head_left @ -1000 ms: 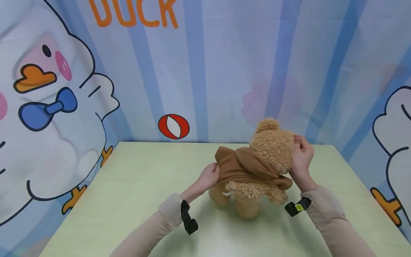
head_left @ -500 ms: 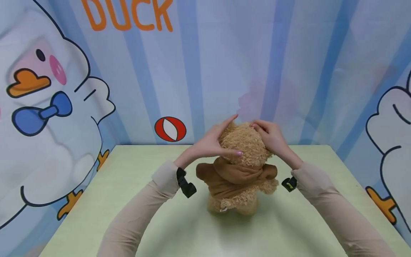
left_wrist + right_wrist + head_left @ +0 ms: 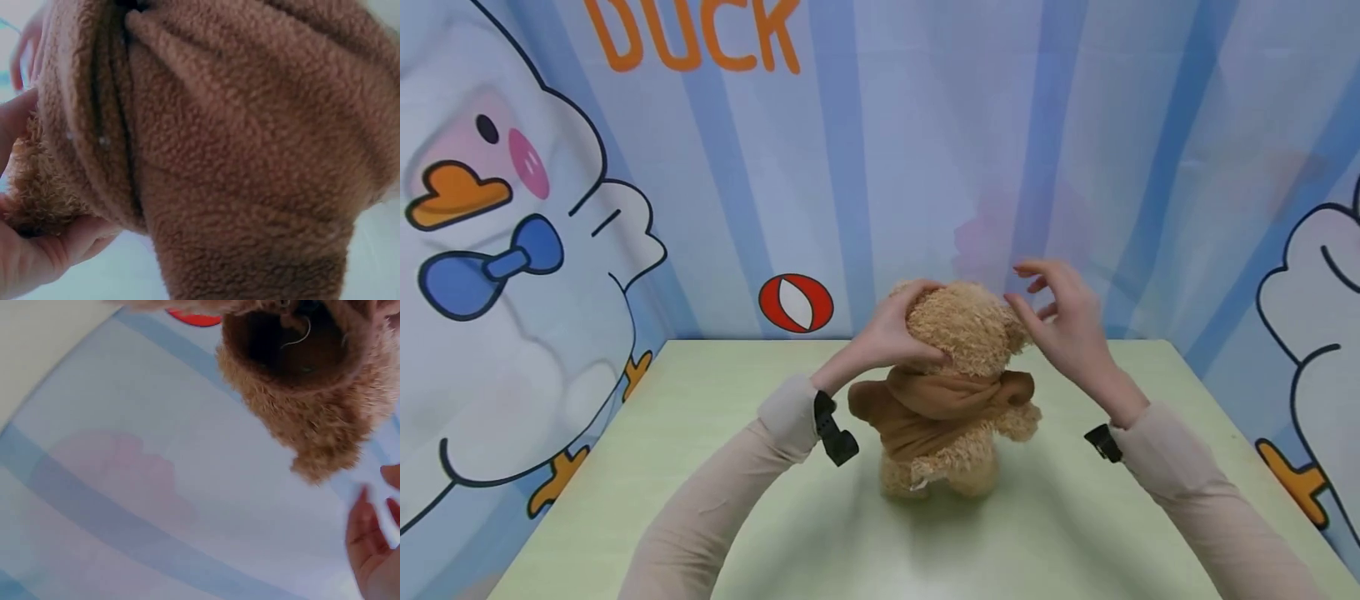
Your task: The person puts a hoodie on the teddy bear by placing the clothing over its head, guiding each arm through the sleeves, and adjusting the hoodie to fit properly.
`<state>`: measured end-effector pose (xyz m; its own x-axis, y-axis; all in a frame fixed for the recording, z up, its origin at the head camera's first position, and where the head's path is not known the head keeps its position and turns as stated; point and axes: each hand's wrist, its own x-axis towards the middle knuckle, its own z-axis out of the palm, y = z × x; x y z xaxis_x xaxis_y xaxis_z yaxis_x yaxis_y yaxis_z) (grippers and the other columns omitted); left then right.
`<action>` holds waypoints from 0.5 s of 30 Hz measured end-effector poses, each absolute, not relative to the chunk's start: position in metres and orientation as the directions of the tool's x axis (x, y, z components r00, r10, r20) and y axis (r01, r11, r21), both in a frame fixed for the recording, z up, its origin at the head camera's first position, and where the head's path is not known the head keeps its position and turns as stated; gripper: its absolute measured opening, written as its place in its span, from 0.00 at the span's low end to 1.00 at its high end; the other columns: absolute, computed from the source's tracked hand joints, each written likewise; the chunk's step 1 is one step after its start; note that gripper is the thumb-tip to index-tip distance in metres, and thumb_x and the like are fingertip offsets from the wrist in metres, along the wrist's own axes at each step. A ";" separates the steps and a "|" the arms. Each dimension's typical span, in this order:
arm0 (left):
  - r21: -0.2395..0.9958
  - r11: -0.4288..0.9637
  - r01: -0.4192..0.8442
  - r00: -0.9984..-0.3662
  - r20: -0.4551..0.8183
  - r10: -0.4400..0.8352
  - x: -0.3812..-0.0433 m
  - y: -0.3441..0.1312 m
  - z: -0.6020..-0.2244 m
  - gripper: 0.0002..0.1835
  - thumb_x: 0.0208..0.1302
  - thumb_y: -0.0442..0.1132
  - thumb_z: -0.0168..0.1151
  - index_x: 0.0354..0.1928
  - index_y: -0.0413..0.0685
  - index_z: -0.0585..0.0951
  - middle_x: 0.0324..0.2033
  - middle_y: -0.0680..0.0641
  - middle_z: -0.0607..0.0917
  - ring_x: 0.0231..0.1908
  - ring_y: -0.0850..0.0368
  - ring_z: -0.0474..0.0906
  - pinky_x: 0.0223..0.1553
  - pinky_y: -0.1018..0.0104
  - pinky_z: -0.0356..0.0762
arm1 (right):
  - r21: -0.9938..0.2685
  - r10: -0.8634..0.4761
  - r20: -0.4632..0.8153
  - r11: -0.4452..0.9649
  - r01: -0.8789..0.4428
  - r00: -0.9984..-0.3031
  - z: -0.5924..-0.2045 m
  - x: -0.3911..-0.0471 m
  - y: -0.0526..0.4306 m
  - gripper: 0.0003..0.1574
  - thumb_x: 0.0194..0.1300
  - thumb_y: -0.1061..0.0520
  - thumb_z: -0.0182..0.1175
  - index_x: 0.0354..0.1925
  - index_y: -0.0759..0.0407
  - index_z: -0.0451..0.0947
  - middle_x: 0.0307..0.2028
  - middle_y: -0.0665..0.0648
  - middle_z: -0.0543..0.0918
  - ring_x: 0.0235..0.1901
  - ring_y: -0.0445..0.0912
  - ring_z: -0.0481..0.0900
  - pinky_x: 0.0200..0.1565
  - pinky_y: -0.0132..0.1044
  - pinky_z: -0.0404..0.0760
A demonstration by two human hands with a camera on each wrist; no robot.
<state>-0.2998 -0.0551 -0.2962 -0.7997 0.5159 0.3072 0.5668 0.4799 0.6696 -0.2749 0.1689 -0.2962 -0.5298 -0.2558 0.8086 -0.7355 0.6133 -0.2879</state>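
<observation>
A tan teddy bear (image 3: 970,329) stands on the table with its back to me. It wears a brown hooded top (image 3: 932,417). Below the right-hand sleeve (image 3: 1018,387) shows a furry arm (image 3: 1021,422). My left hand (image 3: 891,329) grips the left side of the head, thumb across the back. In the left wrist view its thumb and fingers reach around the fur beside the brown cloth (image 3: 250,144). Just off the right ear, my right hand (image 3: 1067,325) is apart from the bear, fingers loosely bent. A dark round opening (image 3: 300,344) in the cloth, with a loose thread, faces the right wrist camera.
The pale green table (image 3: 737,417) ends at a blue striped backdrop (image 3: 910,167). Printed on the backdrop are a white duck (image 3: 512,333) and a red and white ball (image 3: 796,303). Each wrist has a black strap, such as the left strap (image 3: 835,433).
The left hand went from the bear's top up to its head. The bear turned and shifted left. The right hand let go of the head and drew back to the right.
</observation>
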 end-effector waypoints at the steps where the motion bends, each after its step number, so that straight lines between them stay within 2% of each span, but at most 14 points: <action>1: 0.689 0.463 0.557 -0.805 0.311 0.506 -0.301 -0.058 -0.297 0.44 0.39 0.40 0.73 0.62 0.52 0.62 0.59 0.47 0.67 0.58 0.52 0.65 0.54 0.53 0.68 | -0.212 -0.314 0.824 0.602 -0.770 -0.472 -0.297 -0.268 0.172 0.15 0.56 0.62 0.60 0.44 0.62 0.74 0.34 0.58 0.78 0.29 0.44 0.73 0.24 0.26 0.71; 4: 0.745 0.420 0.519 -0.829 0.317 0.462 -0.303 -0.065 -0.299 0.45 0.38 0.40 0.74 0.62 0.54 0.62 0.60 0.48 0.65 0.58 0.52 0.63 0.55 0.52 0.67 | -0.018 -0.543 0.762 0.527 -0.849 -0.353 -0.306 -0.249 0.178 0.05 0.57 0.60 0.59 0.34 0.58 0.75 0.26 0.50 0.75 0.23 0.37 0.70 0.22 0.23 0.66; 7: 0.799 0.379 0.467 -0.858 0.308 0.411 -0.307 -0.073 -0.302 0.44 0.39 0.38 0.73 0.61 0.56 0.62 0.60 0.48 0.63 0.59 0.51 0.61 0.54 0.50 0.66 | 0.101 -0.669 0.671 0.509 -0.855 -0.319 -0.327 -0.243 0.180 0.06 0.58 0.56 0.59 0.34 0.56 0.77 0.27 0.49 0.78 0.27 0.38 0.74 0.25 0.26 0.72; 10: 0.854 0.318 0.413 -0.882 0.288 0.373 -0.312 -0.079 -0.307 0.42 0.41 0.34 0.72 0.61 0.56 0.62 0.59 0.47 0.62 0.58 0.50 0.60 0.52 0.50 0.68 | 0.159 -0.657 0.697 0.532 -0.832 -0.287 -0.347 -0.248 0.178 0.13 0.52 0.63 0.63 0.39 0.61 0.78 0.33 0.55 0.80 0.34 0.46 0.77 0.30 0.35 0.77; 12: 0.883 0.283 0.374 -0.898 0.269 0.348 -0.316 -0.081 -0.312 0.41 0.43 0.31 0.70 0.61 0.56 0.62 0.59 0.46 0.61 0.58 0.49 0.60 0.51 0.50 0.69 | 0.131 -0.621 0.732 0.530 -0.838 -0.279 -0.355 -0.253 0.176 0.16 0.52 0.64 0.63 0.42 0.63 0.78 0.36 0.57 0.80 0.37 0.49 0.76 0.32 0.38 0.77; 15: 0.930 0.225 0.289 -0.932 0.220 0.288 -0.318 -0.081 -0.320 0.40 0.45 0.27 0.66 0.61 0.54 0.62 0.60 0.45 0.59 0.59 0.48 0.60 0.50 0.51 0.70 | 0.105 -0.568 0.781 0.529 -0.842 -0.259 -0.363 -0.259 0.169 0.16 0.59 0.54 0.57 0.43 0.62 0.79 0.35 0.57 0.81 0.32 0.47 0.76 0.28 0.36 0.76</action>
<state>-0.3179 -0.0809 -0.3197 -0.9319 0.2883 0.2200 0.2893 0.2251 0.9304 -0.2593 0.1692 -0.3626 -0.2593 -0.5677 0.7813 -0.8423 0.5287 0.1046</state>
